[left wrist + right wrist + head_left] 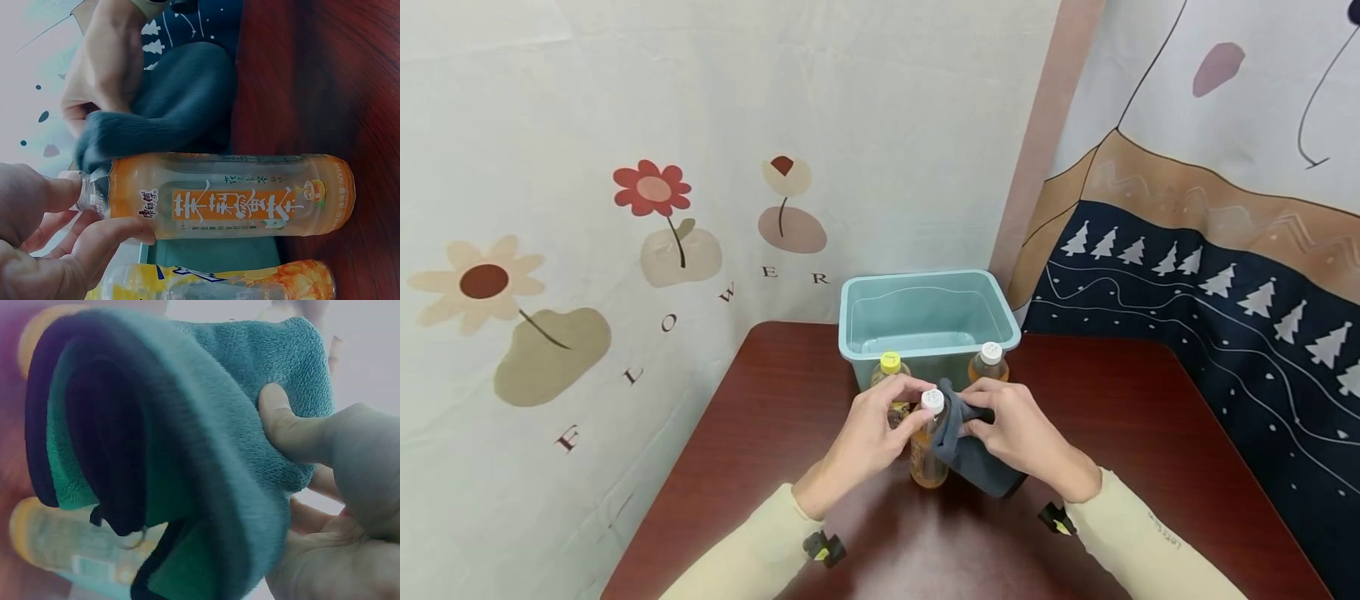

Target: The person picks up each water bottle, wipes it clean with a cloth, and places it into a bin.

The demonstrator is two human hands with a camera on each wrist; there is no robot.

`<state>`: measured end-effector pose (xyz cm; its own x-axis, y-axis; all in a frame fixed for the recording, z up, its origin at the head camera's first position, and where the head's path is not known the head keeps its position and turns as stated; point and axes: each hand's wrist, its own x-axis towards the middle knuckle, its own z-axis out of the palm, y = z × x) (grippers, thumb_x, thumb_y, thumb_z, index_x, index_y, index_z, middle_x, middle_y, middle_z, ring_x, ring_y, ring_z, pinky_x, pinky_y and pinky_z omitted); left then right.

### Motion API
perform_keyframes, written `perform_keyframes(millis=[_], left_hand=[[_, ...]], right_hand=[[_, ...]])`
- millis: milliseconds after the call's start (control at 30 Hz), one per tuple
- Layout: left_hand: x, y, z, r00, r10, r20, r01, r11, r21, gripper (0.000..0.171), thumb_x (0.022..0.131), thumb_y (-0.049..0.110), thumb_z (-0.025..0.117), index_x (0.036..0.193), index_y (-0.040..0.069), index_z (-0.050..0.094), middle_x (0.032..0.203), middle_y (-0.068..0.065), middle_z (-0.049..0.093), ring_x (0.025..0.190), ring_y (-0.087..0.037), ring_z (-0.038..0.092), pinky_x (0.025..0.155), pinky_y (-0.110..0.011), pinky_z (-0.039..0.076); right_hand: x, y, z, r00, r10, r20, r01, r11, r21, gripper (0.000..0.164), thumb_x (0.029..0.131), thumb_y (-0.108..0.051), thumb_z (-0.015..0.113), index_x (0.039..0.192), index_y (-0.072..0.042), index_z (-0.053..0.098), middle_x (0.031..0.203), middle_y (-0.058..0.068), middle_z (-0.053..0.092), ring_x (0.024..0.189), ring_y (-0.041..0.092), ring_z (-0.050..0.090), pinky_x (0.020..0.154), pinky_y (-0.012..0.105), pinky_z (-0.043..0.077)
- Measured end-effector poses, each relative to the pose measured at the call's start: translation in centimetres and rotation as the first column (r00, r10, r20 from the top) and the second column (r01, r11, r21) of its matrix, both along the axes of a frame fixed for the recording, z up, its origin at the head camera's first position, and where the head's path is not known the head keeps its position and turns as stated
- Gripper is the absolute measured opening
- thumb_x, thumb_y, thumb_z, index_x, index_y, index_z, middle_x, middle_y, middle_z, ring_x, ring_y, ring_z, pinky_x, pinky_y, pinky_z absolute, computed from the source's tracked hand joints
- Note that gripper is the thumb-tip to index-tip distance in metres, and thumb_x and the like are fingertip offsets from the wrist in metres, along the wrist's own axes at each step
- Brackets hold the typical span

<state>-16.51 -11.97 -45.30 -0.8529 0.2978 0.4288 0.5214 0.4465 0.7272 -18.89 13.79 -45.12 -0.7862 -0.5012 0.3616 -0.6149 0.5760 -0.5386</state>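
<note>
My left hand (pixel 872 429) holds a plastic tea bottle (pixel 929 467) near its neck, below the white cap. In the left wrist view, the bottle (pixel 231 197) shows an orange label with white characters. My right hand (pixel 1026 429) grips a folded dark grey-blue cloth (pixel 981 467) against the bottle's upper side. The right wrist view shows the thumb pressed on the fuzzy cloth (pixel 275 362), its lower part hanging in loose folds. Behind my left hand stands a yellow-capped bottle (pixel 891 363). Another white-capped bottle (pixel 991 356) stands behind the right hand.
A light teal plastic bin (pixel 940 368) stands at the back of the dark red table (pixel 1112 417), just behind the bottles. A flower-printed fabric (pixel 887 125) hangs behind the table, and a dark tree-patterned one (pixel 1150 292) hangs along the right.
</note>
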Motion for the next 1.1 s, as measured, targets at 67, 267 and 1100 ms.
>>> perform_keyframes(millis=[67, 267, 1100], left_hand=[[0.0, 0.0, 0.1, 1.0, -0.005, -0.002, 0.005, 1.0, -0.002, 0.03, 0.106, 0.014, 0.088, 0.135, 0.014, 0.08, 0.122, -0.005, 0.083, 0.117, -0.024, 0.081, 0.098, -0.051, 0.071], [-0.1, 0.0, 0.1, 1.0, -0.011, 0.02, 0.011, 1.0, 0.0, 0.03, 0.106, 0.01, 0.087, 0.135, 0.014, 0.079, 0.123, -0.006, 0.083, 0.118, -0.025, 0.081, 0.095, -0.051, 0.072], [-0.1, 0.0, 0.4, 1.0, -0.011, 0.002, 0.011, 1.0, -0.012, 0.032, 0.105, 0.015, 0.089, 0.135, 0.014, 0.08, 0.122, -0.004, 0.083, 0.116, -0.024, 0.082, 0.102, -0.052, 0.07]], right_hand=[[0.0, -0.3, 0.6, 1.0, 0.003, -0.001, -0.003, 1.0, -0.026, 0.034, 0.091, 0.0, 0.099, 0.124, -0.008, 0.091, 0.114, 0.001, 0.086, 0.101, 0.015, 0.079, 0.088, 0.031, 0.072], [0.2, -0.8, 1.3, 1.0, 0.0, -0.009, -0.001, 1.0, -0.029, 0.034, 0.092, -0.003, 0.099, 0.124, -0.008, 0.091, 0.114, 0.001, 0.085, 0.1, 0.014, 0.078, 0.089, 0.033, 0.072], [0.3, 0.0, -0.8, 1.0, 0.003, 0.005, -0.004, 0.998, 0.066, 0.03, 0.089, -0.001, 0.1, 0.118, -0.003, 0.09, 0.112, 0.005, 0.084, 0.102, 0.02, 0.083, 0.088, 0.036, 0.074]])
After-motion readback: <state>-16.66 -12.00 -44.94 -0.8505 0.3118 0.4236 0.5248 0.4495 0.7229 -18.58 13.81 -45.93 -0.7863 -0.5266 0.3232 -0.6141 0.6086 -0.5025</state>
